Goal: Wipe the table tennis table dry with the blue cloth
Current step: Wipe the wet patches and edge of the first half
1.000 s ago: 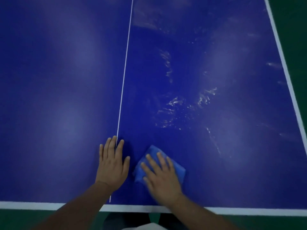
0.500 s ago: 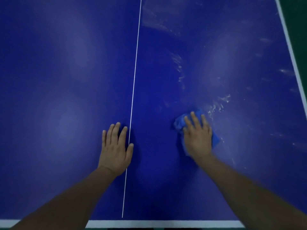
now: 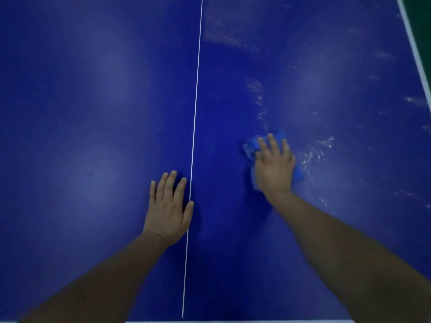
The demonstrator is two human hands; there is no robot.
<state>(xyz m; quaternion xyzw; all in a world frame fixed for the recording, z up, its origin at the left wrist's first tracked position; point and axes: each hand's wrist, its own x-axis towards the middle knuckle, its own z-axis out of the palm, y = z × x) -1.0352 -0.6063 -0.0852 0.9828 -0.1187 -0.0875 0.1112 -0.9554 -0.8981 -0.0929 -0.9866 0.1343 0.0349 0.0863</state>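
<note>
While left hand (image 3: 168, 209) lies flat, empty, by white centre line (image 3: 194, 127), right hand (image 3: 275, 165) grip flat, pressing blue cloth (image 3: 250, 148) on desk (image 3: 93, 101) beside wet streaks (image 3: 312, 155).

Indoor sports hall or table tennis room, as indicated by the following. Nearly the whole view is filled by a dark blue table tennis table (image 3: 93, 113). The surface is split lengthwise by a thin white centre line (image 3: 196, 113). White edge lines (image 3: 417, 57) are seen along the table's right side and near end. Green sports flooring (image 3: 419, 12) is visible past the table's far right corner. Soft overhead light patches are reflected in the tabletop.
</note>
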